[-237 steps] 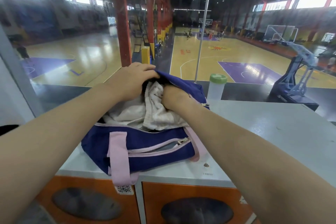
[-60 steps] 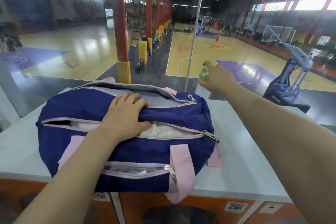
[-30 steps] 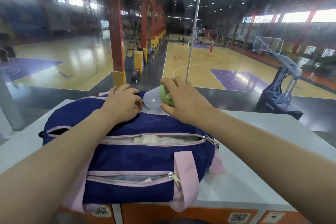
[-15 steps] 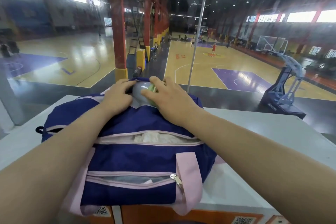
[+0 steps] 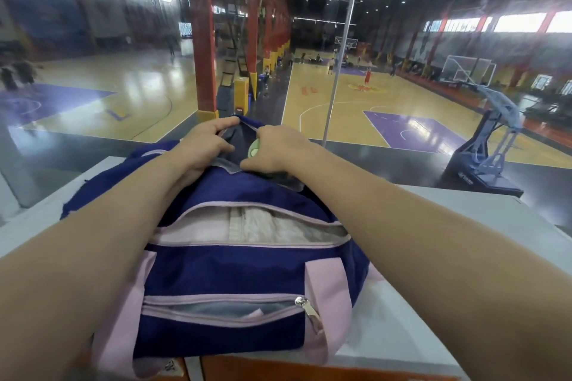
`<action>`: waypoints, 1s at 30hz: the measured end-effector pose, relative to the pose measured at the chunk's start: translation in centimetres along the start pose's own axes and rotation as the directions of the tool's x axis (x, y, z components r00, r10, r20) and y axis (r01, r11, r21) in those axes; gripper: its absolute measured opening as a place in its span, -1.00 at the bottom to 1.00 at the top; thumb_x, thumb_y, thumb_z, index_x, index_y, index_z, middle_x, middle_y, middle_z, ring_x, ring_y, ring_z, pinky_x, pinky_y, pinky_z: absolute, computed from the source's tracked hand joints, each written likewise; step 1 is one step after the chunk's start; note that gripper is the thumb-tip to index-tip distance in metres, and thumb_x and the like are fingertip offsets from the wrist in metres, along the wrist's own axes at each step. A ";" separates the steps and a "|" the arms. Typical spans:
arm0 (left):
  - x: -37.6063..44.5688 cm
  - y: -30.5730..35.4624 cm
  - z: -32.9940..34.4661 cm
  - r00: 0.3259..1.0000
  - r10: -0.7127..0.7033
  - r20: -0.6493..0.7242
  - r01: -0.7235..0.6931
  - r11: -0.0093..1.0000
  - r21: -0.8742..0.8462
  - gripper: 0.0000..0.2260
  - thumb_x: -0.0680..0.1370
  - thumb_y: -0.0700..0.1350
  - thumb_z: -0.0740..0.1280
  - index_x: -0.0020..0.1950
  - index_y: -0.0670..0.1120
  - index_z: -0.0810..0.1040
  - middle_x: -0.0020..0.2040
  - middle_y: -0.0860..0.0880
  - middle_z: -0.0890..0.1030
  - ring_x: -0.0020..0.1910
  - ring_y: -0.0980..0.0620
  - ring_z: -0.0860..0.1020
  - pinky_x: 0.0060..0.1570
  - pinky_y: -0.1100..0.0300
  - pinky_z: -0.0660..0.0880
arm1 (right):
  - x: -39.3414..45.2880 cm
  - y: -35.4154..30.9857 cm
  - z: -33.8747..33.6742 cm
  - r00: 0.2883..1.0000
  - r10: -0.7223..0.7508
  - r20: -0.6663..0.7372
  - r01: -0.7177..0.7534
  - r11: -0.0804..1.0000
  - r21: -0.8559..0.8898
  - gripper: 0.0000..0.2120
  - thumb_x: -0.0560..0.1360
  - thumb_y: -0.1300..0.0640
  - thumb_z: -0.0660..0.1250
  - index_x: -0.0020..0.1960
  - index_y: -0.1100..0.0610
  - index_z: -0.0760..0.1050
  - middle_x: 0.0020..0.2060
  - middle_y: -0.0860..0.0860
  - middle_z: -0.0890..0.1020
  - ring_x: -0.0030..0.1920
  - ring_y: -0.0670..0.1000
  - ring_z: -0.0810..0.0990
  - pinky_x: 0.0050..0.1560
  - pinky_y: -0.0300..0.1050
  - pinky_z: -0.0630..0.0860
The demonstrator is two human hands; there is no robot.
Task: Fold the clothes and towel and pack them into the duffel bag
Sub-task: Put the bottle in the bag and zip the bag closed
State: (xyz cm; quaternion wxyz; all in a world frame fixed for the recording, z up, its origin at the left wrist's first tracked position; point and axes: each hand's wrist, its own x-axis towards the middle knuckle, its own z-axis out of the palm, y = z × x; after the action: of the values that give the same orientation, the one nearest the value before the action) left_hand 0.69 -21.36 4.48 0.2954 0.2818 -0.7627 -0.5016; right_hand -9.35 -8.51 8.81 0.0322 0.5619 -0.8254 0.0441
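1 duffel bag (image 5: pixel 247 260) — 2 hands | 1 bottle (image 5: pixel 254 152) — right hand (image 5: pixel 275 153) grip

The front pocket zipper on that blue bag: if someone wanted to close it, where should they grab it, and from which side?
Pinch the small metal pull tab at the right end of the front pocket on the duffel bag. Come from the near side, toward the wearer, since the tab dangles free there. The pocket gapes leftward, so closing probably means drawing it left.

One bag (image 5: pixel 247 260), two hands (image 5: pixel 207 148) (image 5: pixel 278 153), one green-capped bottle (image 5: pixel 254 152), and perhaps two pale cloths (image 5: pixel 278 230) inside the bag.
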 end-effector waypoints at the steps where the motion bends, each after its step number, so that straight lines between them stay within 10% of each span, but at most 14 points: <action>1: 0.2 0.0 -0.1 1.000 -0.007 0.012 0.008 0.999 -0.044 -0.38 0.42 -0.47 0.25 0.43 -0.04 0.44 0.33 0.01 0.49 0.30 0.06 0.44 0.15 0.35 0.42 | 0.2 -0.3 -0.4 0.999 -0.011 0.040 0.011 1.000 0.007 -0.44 0.39 -0.24 0.37 0.22 0.11 0.44 0.09 0.07 0.57 -0.04 0.11 0.50 -0.15 -0.10 0.42; 8: 1.3 2.2 -0.1 0.993 -0.108 0.049 0.118 0.929 -0.350 -0.32 0.38 -0.54 0.09 0.48 -0.17 0.35 0.43 -0.14 0.42 0.44 -0.05 0.34 0.42 0.10 0.29 | -0.3 -1.3 -4.0 0.898 -0.252 0.361 0.318 0.938 -0.136 -0.47 0.41 0.02 0.46 0.34 -0.06 0.40 0.06 -0.06 0.41 -0.07 0.01 0.44 -0.27 -0.21 0.38; 11: 1.3 2.8 0.2 0.995 -0.080 0.057 0.096 0.914 -0.393 -0.31 0.35 -0.54 0.05 0.47 -0.19 0.36 0.42 -0.15 0.43 0.45 -0.06 0.35 0.42 0.10 0.29 | 0.5 -1.3 -3.9 0.902 -0.181 0.392 0.212 0.977 -0.037 -0.54 0.42 0.01 0.44 0.29 -0.02 0.45 0.10 -0.01 0.50 -0.09 0.01 0.55 -0.36 -0.20 0.54; 14: 0.5 3.0 1.1 0.996 -0.040 0.079 0.068 0.916 -0.396 -0.30 0.34 -0.57 0.04 0.43 -0.18 0.41 0.36 -0.14 0.49 0.37 -0.07 0.43 0.30 0.13 0.41 | 1.5 -1.4 -3.1 0.940 -0.033 0.340 0.031 0.999 0.011 -0.53 0.53 -0.07 0.29 0.38 0.09 0.37 0.24 0.05 0.46 0.14 0.12 0.52 -0.03 -0.10 0.57; 17: -0.1 2.3 1.6 0.997 -0.009 0.075 0.036 0.932 -0.361 -0.29 0.33 -0.58 0.05 0.43 -0.16 0.41 0.33 -0.13 0.50 0.32 -0.07 0.44 0.19 0.14 0.44 | 2.4 -1.9 -0.8 0.982 0.007 0.186 0.028 0.982 -0.189 -0.40 0.54 -0.16 0.21 0.49 0.09 0.27 0.39 0.11 0.41 0.32 0.17 0.44 0.17 0.03 0.43; 23: 0.2 0.1 -0.1 0.999 0.048 0.023 -0.042 0.981 -0.192 -0.26 0.25 -0.50 0.15 0.38 -0.06 0.47 0.35 -0.05 0.50 0.38 -0.03 0.41 0.27 0.19 0.37 | 0.8 0.7 0.0 0.921 -0.377 0.098 0.390 0.884 -0.258 -0.45 0.49 -0.05 0.32 0.43 -0.01 0.26 0.30 0.08 0.41 0.22 0.15 0.48 0.17 -0.02 0.37; 30: -0.7 0.6 1.1 0.989 0.143 0.022 -0.145 0.977 0.156 -0.34 0.40 -0.51 0.18 0.44 -0.05 0.43 0.30 0.06 0.45 0.28 0.15 0.37 -0.02 0.61 0.28 | 1.2 2.3 2.5 0.999 -0.045 0.020 0.045 0.999 0.003 -0.43 0.47 -0.13 0.33 0.36 0.14 0.32 0.29 0.15 0.47 0.25 0.17 0.47 0.17 -0.01 0.41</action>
State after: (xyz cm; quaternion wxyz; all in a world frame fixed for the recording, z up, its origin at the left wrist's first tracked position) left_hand 0.23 -20.00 4.60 0.3036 0.2455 -0.8199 -0.4187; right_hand -11.94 -9.06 6.33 0.0243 0.5807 -0.8128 0.0388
